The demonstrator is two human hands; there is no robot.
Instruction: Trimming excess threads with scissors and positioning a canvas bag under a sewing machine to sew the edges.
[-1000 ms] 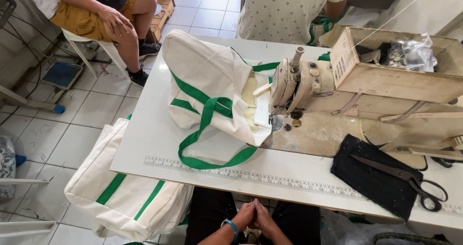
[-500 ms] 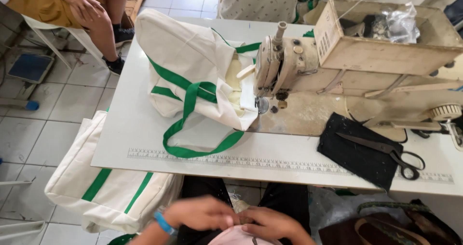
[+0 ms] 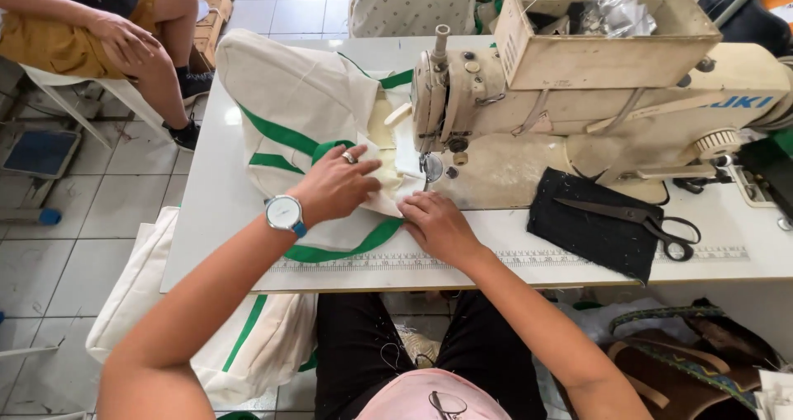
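1. Nearest the camera, the person's lap shows under the counter [image 3: 223, 246], with a pink bundle on it and more cream-and-green bags [image 3: 248, 346] hanging off the counter's left edge
2. The left hand [image 3: 334, 187], with a watch at the wrist and a ring on one finger, lies flat and spread on the bag [image 3: 297, 114]; it presses the cloth down and grips nothing
3. The right hand [image 3: 438, 226] also lies palm down with fingers loose, on the bag's near edge just before the needle
4. The bag, cream with green straps, lies on the counter with its folded edge drawn up to the foot of the sewing machine [image 3: 537, 106]
5. The step looks like setting the seam under the foot. The next move would call for both hands to hold the layers flat and square, and to stay clear of the needle
6. Right of the hands, scissors [image 3: 636, 218] rest on a black cloth [image 3: 595, 230]; beyond, an open box [image 3: 603, 32] sits on top of the machine
7. Farthest off, another person sits on a chair at upper left
8. Half a second ago both hands were down at the lap; now they are up on the bag, which has been pulled closer to the needle
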